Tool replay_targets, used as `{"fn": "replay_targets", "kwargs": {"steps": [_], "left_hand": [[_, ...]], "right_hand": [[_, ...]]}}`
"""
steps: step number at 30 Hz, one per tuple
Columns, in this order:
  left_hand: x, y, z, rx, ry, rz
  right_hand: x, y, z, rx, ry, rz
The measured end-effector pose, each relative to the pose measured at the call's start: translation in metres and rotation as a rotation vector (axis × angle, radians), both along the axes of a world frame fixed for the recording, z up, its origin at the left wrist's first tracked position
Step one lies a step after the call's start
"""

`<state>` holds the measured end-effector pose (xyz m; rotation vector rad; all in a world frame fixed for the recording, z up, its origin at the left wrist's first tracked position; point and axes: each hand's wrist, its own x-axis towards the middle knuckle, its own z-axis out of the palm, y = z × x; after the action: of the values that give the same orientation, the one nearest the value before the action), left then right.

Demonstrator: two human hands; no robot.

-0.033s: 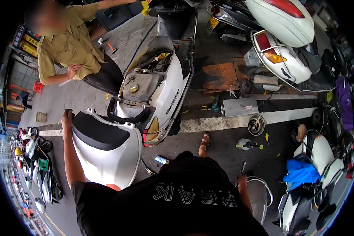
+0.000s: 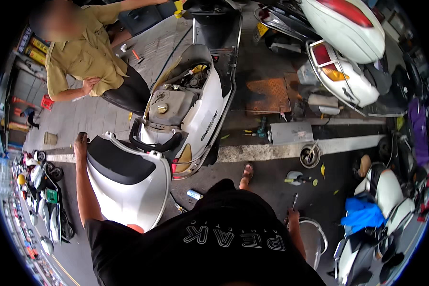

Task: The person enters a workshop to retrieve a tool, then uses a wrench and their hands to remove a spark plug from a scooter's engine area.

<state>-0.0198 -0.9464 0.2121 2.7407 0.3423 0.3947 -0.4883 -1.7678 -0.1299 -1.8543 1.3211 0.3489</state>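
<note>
My left hand [image 2: 81, 138] is closed at the far left corner of a large white panel [image 2: 124, 202] with a black pad [image 2: 119, 162] across its top. What its fingers grip is hidden. My right hand [image 2: 293, 217] is low on the right, closed around a slim silver tool [image 2: 295, 201] that points up and away; its exact kind is too small to tell. Beyond the panel stands a white scooter [image 2: 209, 124] without its seat, its grey tank [image 2: 171, 107] with a brass-coloured cap exposed. A black grab rail [image 2: 155, 140] curves around its rear, close to the panel.
At the left, a person in a tan shirt [image 2: 83, 57] stands beside the scooter. A metal bowl [image 2: 310, 155], a grey box [image 2: 291, 132] and a green power tool [image 2: 261, 127] lie on the right. Parked scooters [image 2: 381, 186] line the right; a spray can [image 2: 194, 194] lies near my foot.
The view has shifted very slightly. Both hands keep their places, the left at the panel's corner and the right around the silver tool.
</note>
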Motion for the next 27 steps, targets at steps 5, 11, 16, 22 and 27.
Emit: {"fn": "replay_targets", "kwargs": {"steps": [5,11,16,22,27], "left_hand": [[0.030,-0.038,0.042,0.255,0.072,0.041],[0.143,-0.198,0.063,-0.447,0.325,-0.087],[0.233,-0.340,-0.034,-0.815,0.764,-0.382],[0.260,-0.527,-0.224,-1.754,1.045,-0.014],[0.266,-0.585,-0.366,-2.110,0.692,0.685]], "right_hand": [[0.257,-0.074,0.045,0.135,-0.169,0.199],[0.519,-0.036,0.110,0.228,-0.300,0.370],[0.634,0.026,0.127,0.451,-0.292,0.407],[0.697,0.034,0.128,0.428,-0.193,0.511],[0.722,0.032,0.126,0.475,-0.062,0.379]]}}
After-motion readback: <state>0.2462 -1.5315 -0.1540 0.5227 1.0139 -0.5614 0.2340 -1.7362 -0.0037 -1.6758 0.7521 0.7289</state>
